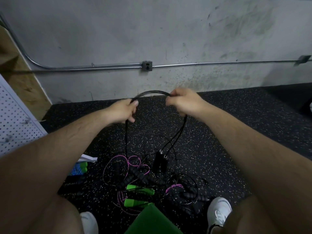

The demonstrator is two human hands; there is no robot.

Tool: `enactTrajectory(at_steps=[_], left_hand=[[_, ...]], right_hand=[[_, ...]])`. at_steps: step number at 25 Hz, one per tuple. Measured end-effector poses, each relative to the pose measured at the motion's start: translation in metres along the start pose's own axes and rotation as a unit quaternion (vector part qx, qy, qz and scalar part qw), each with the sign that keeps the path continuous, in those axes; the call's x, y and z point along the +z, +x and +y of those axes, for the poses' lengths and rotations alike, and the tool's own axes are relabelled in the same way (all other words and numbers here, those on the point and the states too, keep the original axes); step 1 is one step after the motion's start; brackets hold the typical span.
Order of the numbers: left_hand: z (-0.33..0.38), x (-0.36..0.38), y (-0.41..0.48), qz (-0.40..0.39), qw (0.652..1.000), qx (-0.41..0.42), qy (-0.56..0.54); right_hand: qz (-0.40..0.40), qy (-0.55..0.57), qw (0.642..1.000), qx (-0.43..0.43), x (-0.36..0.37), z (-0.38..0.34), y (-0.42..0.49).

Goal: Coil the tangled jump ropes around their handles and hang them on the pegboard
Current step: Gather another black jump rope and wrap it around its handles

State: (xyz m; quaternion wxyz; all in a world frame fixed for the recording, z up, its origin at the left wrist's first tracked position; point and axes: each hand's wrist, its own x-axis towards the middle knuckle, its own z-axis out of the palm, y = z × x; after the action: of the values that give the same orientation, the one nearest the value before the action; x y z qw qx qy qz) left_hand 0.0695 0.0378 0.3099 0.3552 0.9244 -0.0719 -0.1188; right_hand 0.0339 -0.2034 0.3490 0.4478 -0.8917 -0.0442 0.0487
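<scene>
Both the left hand (125,110) and right hand (183,102) are clenched on the thin black jump rope (152,93) mid-frame, keeping its loops bunched so its black handles (160,159) dangle clear of the tangle.

The black rope (152,92) blurs into several strands between the left hand (124,110) and the right hand (183,102), and their count cannot be told. The left forearm (67,149) covers part of the blue and green handles (80,168). The left edge cuts off the pegboard (15,119). A flat green object (152,220), which cannot be identified, runs off the near edge. The legs partly hide both white shoes (218,211).
</scene>
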Motion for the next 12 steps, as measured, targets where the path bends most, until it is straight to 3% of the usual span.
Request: enactTrajectory(at_steps=[2,4,7,10,12], left_hand=[[0.023,-0.001,-0.002,0.065,0.978,0.028,-0.197],[0.051,-0.001,-0.005,0.111,0.939,0.074,-0.317],[0.067,0.000,-0.011,0.154,0.910,0.112,-0.369],[0.056,-0.009,-0.008,0.177,0.920,0.108,-0.332],[0.049,-0.013,-0.007,0.166,0.921,0.111,-0.334]], right_hand=[[-0.130,-0.060,0.989,0.048,0.012,0.006,-0.001],[-0.171,-0.060,0.982,0.059,0.027,0.008,0.001],[-0.106,-0.020,0.994,0.032,0.046,0.008,0.012],[0.043,-0.007,0.999,0.021,0.048,0.008,0.017],[0.020,0.030,0.999,0.011,0.043,0.005,0.013]])
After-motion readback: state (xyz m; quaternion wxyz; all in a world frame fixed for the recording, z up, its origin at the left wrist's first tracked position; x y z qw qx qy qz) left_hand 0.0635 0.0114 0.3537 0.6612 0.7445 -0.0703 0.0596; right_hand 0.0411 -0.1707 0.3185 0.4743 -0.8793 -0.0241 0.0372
